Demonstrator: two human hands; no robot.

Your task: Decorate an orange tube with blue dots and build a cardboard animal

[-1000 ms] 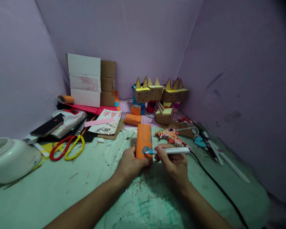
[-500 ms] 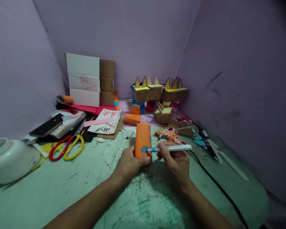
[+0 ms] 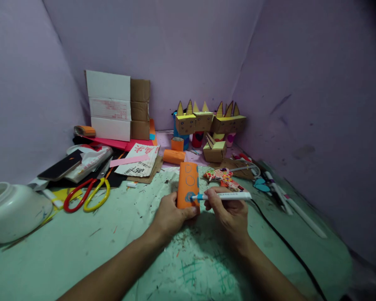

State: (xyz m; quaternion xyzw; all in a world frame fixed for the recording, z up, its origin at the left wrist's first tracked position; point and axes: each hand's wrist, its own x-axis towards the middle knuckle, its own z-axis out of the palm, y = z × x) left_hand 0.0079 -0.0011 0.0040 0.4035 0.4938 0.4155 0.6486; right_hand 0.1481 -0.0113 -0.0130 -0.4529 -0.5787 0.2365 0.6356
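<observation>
My left hand (image 3: 172,212) is closed around the lower end of an orange paper tube (image 3: 183,182), thumb across its near end. Blue outlined circles run along the tube's upper face, and the lowest circle is partly coloured in; more blue spots show on its right side. In my right hand (image 3: 227,211) is a white marker (image 3: 232,196) with a blue front end, pinched like a pen. Its tip touches the tube at the lowest circle. Just beyond my right hand lies a colourful patterned glue gun (image 3: 224,177), partly hidden by the hand.
Red-and-yellow-handled scissors (image 3: 97,194), a white pot (image 3: 12,211) and a phone (image 3: 61,164) lie to the left. Cardboard box figures with pointed ears (image 3: 203,121) stand at the back. A black cable (image 3: 288,251) and several pens (image 3: 277,192) are at the right.
The marker tip has shifted slightly left within the lowest circle, and my right hand has moved a little with it. My left hand keeps the tube in nearly the same place.
</observation>
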